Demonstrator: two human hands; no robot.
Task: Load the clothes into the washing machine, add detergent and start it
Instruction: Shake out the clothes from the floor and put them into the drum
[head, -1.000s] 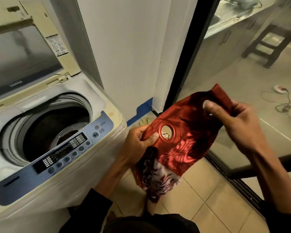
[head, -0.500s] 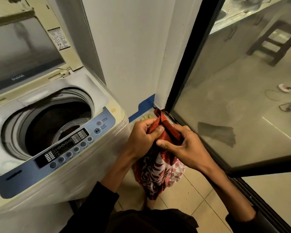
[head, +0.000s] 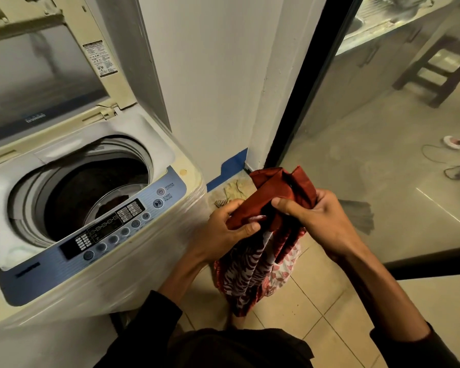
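Note:
A white top-loading washing machine [head: 144, 264] stands at the left with its lid [head: 43, 75] raised and its drum [head: 90, 192] open; something dark lies inside. A blue control panel [head: 112, 229] runs along its front edge. To its right, above the floor, I hold a red cloth [head: 279, 189] gathered into folds, with a red-and-white patterned part [head: 247, 272] hanging down. My left hand [head: 223, 229] grips the folds from the left. My right hand [head: 321, 221] grips them from the right.
A white wall [head: 210, 75] stands behind the machine, with blue tape [head: 231, 168] at its foot. A black-framed glass door [head: 382, 155] is at the right. Beyond it lie a wooden stool [head: 435, 67], a counter with a sink and a cable [head: 457, 166] on the floor.
The red cloth was spread wide between both hands with its eyelet showing; my hands have come together and bunched it into folds close to the machine's right side.

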